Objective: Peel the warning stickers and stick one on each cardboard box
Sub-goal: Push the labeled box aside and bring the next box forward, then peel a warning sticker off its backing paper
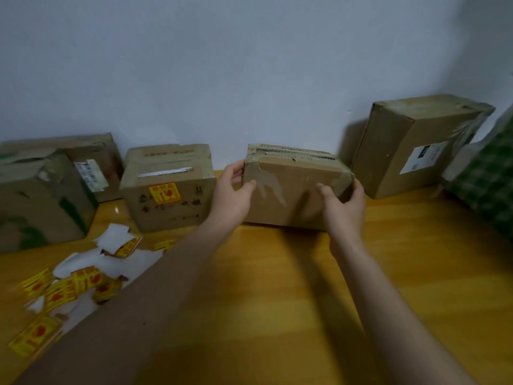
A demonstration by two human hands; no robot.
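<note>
A taped cardboard box [291,190] stands on the wooden table by the wall, its front face bare of any sticker. My left hand [231,194] grips its left edge, thumb on the front. My right hand [344,204] grips its right end, thumb on the front and fingers round the side. Left of it a smaller box [169,187] carries a yellow and red warning sticker [164,193]. Loose warning stickers [63,290] and torn white backing paper [116,262] lie at the lower left.
Two more boxes stand at the far left, a front one [39,201] and one behind [91,162]. A taller box [410,145] with a white label leans against the wall at the right. A green checked item [488,184] is at the right edge.
</note>
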